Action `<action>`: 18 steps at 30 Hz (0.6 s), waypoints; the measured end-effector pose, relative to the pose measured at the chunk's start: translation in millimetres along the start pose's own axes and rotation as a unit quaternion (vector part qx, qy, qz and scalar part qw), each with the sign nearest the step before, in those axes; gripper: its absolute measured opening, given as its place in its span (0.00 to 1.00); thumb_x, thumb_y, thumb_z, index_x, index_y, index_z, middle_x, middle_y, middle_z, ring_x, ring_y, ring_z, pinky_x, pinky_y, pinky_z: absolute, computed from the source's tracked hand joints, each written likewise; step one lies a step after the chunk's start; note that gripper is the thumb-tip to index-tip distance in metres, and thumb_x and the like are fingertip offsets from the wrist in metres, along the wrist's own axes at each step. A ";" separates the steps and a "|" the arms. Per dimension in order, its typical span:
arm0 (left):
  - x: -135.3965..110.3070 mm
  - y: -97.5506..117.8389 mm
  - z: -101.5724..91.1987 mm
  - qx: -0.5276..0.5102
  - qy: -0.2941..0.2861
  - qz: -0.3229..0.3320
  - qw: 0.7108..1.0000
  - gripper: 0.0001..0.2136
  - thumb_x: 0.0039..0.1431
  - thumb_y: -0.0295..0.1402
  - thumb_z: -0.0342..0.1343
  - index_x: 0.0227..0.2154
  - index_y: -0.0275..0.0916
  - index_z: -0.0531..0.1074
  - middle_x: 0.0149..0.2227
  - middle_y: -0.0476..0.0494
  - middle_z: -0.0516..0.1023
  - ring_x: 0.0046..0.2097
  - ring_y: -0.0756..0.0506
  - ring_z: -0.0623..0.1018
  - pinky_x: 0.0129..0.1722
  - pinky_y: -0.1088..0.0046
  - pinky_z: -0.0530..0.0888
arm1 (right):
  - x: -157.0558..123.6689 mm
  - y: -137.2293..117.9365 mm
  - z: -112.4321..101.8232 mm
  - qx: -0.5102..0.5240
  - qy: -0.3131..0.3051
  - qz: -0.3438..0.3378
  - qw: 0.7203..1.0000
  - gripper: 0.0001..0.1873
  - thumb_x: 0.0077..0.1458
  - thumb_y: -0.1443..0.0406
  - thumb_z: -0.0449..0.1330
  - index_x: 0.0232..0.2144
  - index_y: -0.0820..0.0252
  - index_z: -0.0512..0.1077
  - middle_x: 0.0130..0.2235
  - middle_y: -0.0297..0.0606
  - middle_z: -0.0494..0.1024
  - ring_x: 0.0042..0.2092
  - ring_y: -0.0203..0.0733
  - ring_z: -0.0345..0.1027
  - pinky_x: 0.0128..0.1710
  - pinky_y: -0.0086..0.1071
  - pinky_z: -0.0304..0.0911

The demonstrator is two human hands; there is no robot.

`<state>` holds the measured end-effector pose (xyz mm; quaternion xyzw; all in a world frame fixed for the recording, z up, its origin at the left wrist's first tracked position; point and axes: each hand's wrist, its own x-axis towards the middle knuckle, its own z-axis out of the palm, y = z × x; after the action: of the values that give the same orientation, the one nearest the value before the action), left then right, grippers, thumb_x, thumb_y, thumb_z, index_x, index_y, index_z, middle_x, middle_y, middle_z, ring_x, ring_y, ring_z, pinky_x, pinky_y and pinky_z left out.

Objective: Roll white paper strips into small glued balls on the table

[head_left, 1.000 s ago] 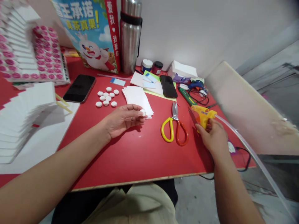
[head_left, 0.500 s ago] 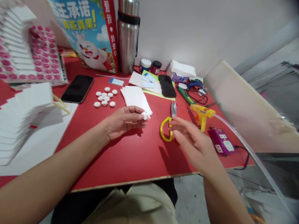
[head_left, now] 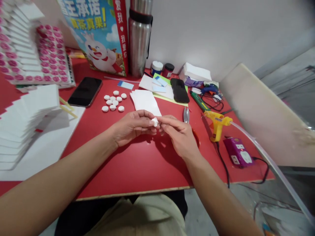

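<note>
Between the thumb and fingers of my left hand (head_left: pixel 137 126) is a small white folded paper piece (head_left: pixel 155 122). My right hand (head_left: pixel 180 134) meets it from the right, its fingertips pinched together at the piece's edge. Behind the hands lies a stack of white paper strips (head_left: pixel 145 101), its near end partly covered by my fingers. Scissors (head_left: pixel 186 114) rest just beyond my right hand, which hides most of their handles. Several puffy white paper pieces (head_left: pixel 112 103) sit in a cluster to the left of the stack.
A yellow glue gun (head_left: pixel 217 123) and a purple power adapter (head_left: pixel 237 152) stand at the right, with cords. Two phones, one black phone (head_left: pixel 85 91) at left and another phone (head_left: pixel 179 90) at back. A steel flask (head_left: pixel 140 42) stands behind. A fanned white paper structure (head_left: pixel 27 121) occupies the left.
My right hand has moved left from the scissors to the white piece in my left hand, and its fingers have closed there. The view has shifted slightly.
</note>
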<state>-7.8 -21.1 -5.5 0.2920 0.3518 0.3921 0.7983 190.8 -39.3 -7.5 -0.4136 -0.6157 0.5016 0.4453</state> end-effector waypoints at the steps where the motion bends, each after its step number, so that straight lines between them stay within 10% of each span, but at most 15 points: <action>1: 0.1 -0.1 0.2 0.000 0.001 0.001 1.000 0.14 0.48 0.26 0.71 0.36 0.35 0.74 0.35 0.38 0.84 0.35 0.46 0.84 0.44 0.68 0.78 | -0.4 0.3 0.1 -0.003 0.003 -0.004 1.000 0.14 0.61 0.64 0.61 0.46 0.49 0.83 0.45 0.38 0.79 0.41 0.39 0.73 0.45 0.37 0.71; 18: -0.1 -0.3 0.6 0.038 0.037 -0.020 0.998 0.14 0.48 0.26 0.71 0.37 0.34 0.75 0.32 0.41 0.83 0.31 0.48 0.81 0.39 0.70 0.78 | -2.0 -5.2 -2.0 -0.197 -0.002 -0.117 0.973 0.23 0.59 0.71 0.54 0.48 0.47 0.83 0.45 0.37 0.80 0.40 0.38 0.75 0.43 0.36 0.72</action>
<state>-7.2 -21.4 -5.3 0.3004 0.4017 0.3730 0.7805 192.9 -41.5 -2.4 -0.4176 -0.7474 0.3153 0.4094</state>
